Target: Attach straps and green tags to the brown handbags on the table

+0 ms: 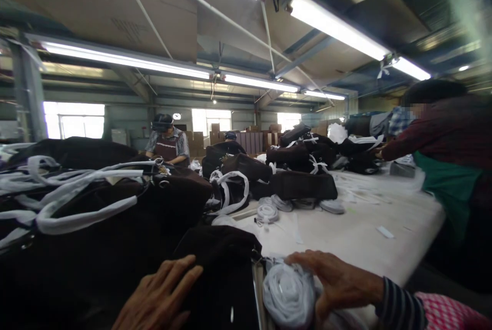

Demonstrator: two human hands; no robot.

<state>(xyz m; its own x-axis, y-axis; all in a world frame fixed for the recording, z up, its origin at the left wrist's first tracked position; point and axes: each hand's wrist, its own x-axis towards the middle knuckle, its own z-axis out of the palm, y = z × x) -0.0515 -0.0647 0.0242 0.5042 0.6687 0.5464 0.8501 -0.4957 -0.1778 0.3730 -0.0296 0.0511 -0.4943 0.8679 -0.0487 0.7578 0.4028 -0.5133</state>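
My left hand (161, 294) lies on a black fabric bag (219, 273) at the bottom middle, its fingers stretched out and pressed against the cloth. A pale edge with metal hardware runs down the bag's right side. Just beside it stands a round coil of white-wrapped strap (288, 294). My right hand (338, 281) curves around this coil from the right, fingers over its top and thumb at its side. Part of the coil's far side is hidden by that hand.
Black bags with white-wrapped handles (88, 202) are heaped at the left, and more bags (303, 184) lie mid-table. Several smaller white coils (267, 212) rest on the white table (384, 248). One co-worker (457, 156) leans in at right; another person (169, 140) stands behind.
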